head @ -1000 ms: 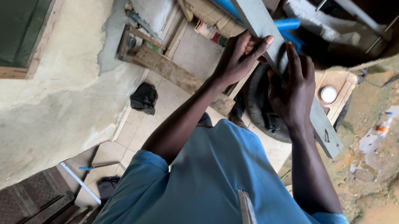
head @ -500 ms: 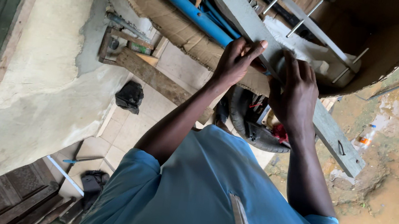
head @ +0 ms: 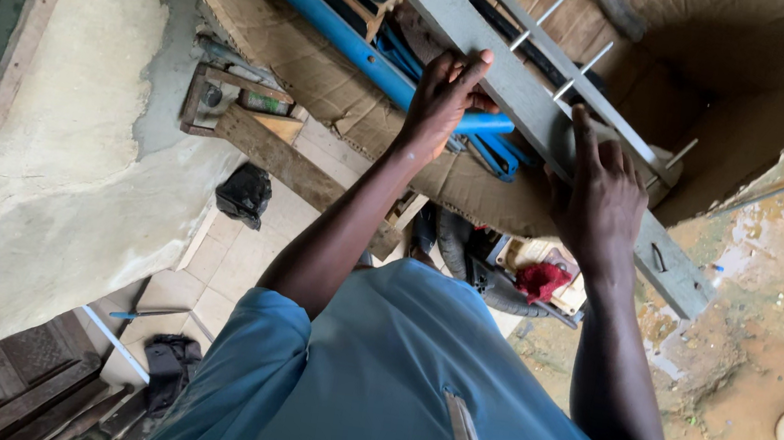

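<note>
We gripped a flat grey wooden plank (head: 520, 91) with our left hand (head: 444, 96) and right hand (head: 605, 193), above rough torn cardboard (head: 330, 81).

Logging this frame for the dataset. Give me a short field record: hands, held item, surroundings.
left hand: gripping the plank, fingers over its upper edge
right hand: gripping the plank lower down
plank: long grey board, slanting from top centre down to the right
box: large open cardboard box under the plank
pipe: blue, lying in the box
floor: tiled, black bag on it
</note>
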